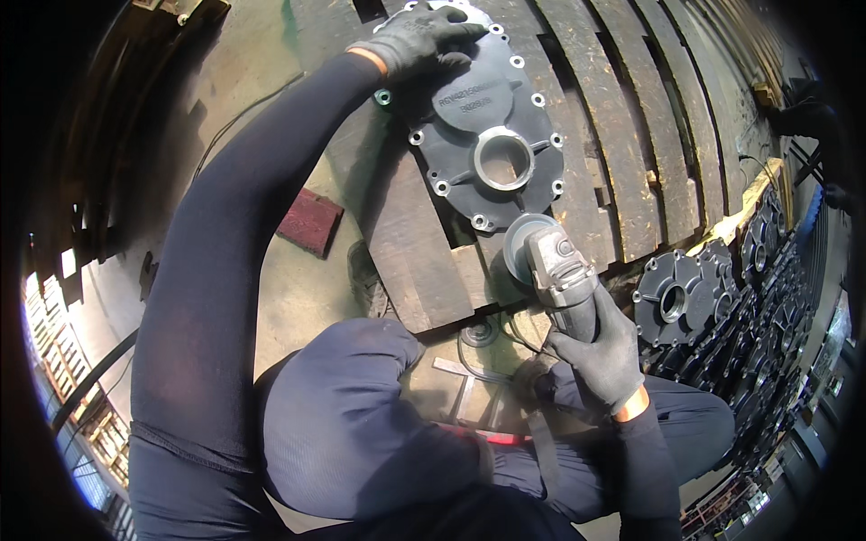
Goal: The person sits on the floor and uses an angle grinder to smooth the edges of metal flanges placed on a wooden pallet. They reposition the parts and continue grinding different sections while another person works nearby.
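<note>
A dark grey cast metal cover (467, 162) lies on a wooden pallet (419, 284). It has a round bright-rimmed bore and bolt holes with bare metal faces around its edge. My left hand (422, 41), in a grey glove, grips the cover's far end, its fingers bent over the surface. In my gloved right hand (603, 353) is an angle grinder (561, 270), held by its body. The grinder's disc (528, 247) is beside the cover's near end, close to a bolt hole; whether they touch I cannot tell.
Many similar dark covers (681, 298) stand packed together at the right. A reddish block (310, 222) lies on the floor left of the pallet. Cables and a metal frame (465, 379) are near my legs. Gaps run between the pallet boards.
</note>
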`<state>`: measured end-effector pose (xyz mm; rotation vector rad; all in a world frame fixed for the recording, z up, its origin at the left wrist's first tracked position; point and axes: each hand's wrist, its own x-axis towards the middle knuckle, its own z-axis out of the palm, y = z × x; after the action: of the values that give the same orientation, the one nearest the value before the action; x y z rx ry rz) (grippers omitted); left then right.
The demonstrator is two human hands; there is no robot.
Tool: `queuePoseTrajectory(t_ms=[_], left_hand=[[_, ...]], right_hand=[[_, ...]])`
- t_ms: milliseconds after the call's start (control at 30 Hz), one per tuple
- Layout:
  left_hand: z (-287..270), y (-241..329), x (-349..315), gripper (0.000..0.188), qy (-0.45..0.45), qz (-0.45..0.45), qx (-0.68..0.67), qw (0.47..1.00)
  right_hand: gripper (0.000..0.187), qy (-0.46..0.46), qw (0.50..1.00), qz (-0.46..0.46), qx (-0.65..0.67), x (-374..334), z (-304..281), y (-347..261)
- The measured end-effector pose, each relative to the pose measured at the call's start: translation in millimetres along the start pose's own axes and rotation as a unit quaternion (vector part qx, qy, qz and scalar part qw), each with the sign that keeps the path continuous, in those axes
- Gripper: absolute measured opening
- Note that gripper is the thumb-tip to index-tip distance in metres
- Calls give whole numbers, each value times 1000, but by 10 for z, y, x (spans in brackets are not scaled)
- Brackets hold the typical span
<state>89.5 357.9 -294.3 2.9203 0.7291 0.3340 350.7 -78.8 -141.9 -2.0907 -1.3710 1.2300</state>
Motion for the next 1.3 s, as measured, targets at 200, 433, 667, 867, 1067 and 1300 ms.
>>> queuePoseTrajectory(t_ms=[200, 433, 667, 867, 1067, 1300], left_hand=[[-41, 370, -523, 59, 4, -145, 61, 987], [-208, 1183, -889, 59, -61, -412, 54, 908], [-346, 1399, -1001, 121, -198, -62, 97, 974], [-337, 1445, -962, 124, -211, -37, 82, 973], [-83, 1590, -692, 118, -133, -103, 126, 978], [38, 1683, -283, 117, -119, -253, 135, 951]], right_hand=[[82, 26, 999, -10, 17, -75, -144, 108], [85, 18, 997, 13, 67, -192, -354, 165], [86, 36, 997, 10, 66, -268, -416, 195], [87, 36, 997, 1, 71, -201, -369, 206], [85, 18, 995, 33, 88, -228, -326, 130], [87, 66, 998, -17, -12, -123, -112, 316]])
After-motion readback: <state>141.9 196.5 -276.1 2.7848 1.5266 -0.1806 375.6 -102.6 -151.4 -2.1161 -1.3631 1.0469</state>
